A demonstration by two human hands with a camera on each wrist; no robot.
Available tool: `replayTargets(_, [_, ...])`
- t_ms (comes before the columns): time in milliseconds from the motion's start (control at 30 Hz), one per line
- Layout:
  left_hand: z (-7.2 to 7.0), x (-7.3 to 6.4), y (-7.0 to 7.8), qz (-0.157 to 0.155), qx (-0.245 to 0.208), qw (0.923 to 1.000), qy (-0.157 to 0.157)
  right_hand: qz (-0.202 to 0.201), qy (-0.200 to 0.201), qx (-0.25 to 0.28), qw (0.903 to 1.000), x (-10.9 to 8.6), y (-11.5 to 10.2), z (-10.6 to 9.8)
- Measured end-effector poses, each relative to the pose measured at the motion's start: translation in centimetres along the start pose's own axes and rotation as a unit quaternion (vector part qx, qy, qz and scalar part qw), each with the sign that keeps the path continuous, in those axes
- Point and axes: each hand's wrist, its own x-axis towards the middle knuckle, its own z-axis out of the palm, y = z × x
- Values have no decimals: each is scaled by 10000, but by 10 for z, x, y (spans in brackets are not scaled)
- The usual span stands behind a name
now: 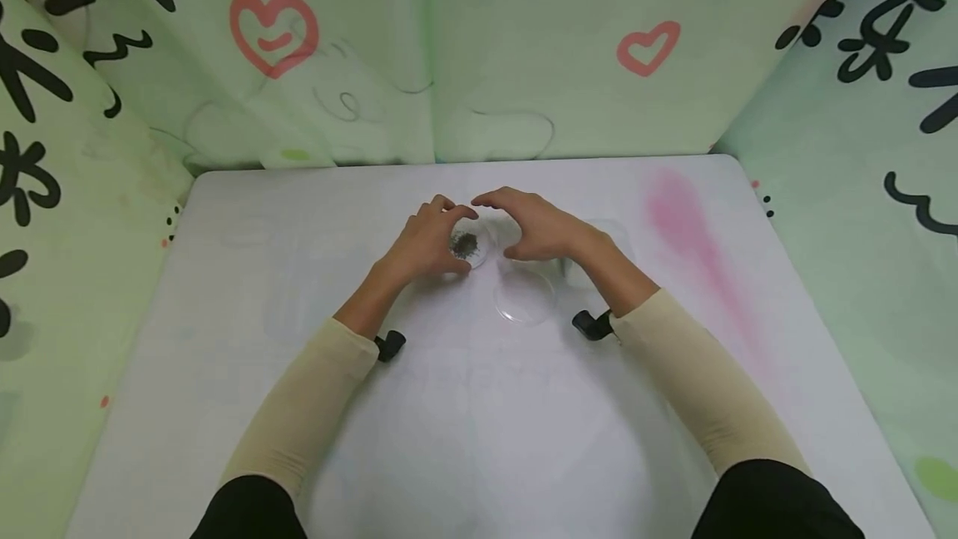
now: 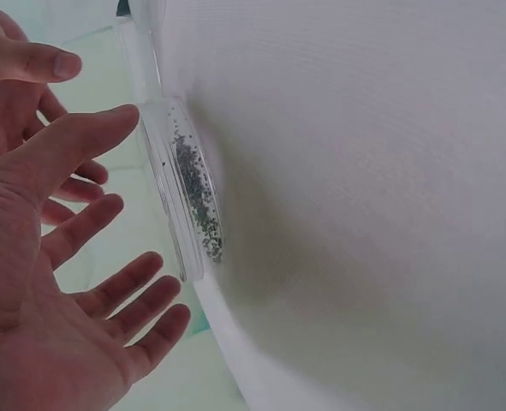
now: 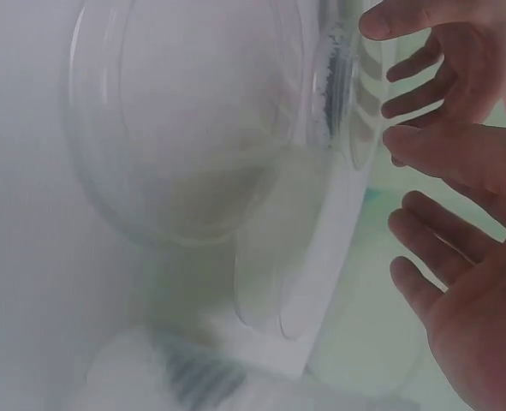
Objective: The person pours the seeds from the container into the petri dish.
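Observation:
A clear round dish point(image 1: 466, 245) holds dark grains, with some spread thinly at the side, and sits toward the back of the table. My left hand point(image 1: 427, 241) arches at its left side, thumb and fingers spread apart. In the left wrist view the thumb tip comes right up to the edge of the grain dish point(image 2: 197, 193), while the other fingers stand off it. My right hand point(image 1: 545, 229) curves at the dish's right side, its fingers parted and holding nothing. Nearer to me lies a clear round lid or dish point(image 1: 525, 298), large in the right wrist view.
Behind and beside my right wrist stand faint clear containers point(image 1: 609, 231). A pale object with grey stripes point(image 3: 205, 377) shows blurred at the bottom of the right wrist view. The white table point(image 1: 449, 422) ends at a green drawn-on curtain point(image 1: 479, 48), with a pink stain point(image 1: 696, 248) at right.

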Motion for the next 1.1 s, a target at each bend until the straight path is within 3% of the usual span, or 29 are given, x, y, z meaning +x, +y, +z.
replayTargets(233, [4, 12, 8, 259, -796, 9965, 23, 294, 217, -15, 9993, -33, 7, -22])
replayTargets(367, [8, 22, 17, 397, -974, 9944, -66, 440, 375, -17, 9983, -56, 15, -32])
replayTargets(600, [18, 36, 32, 567, -982, 9931, -284, 845, 570, 57, 9948, -93, 30, -47])
replayTargets(800, [24, 43, 40, 548, -903, 9936, -412, 1334, 402, 307, 9898, -118, 47, -52])
replayTargets(1100, [33, 56, 49, 571, -603, 9949, -578, 1655, 209, 987, 9810, -141, 72, -39])
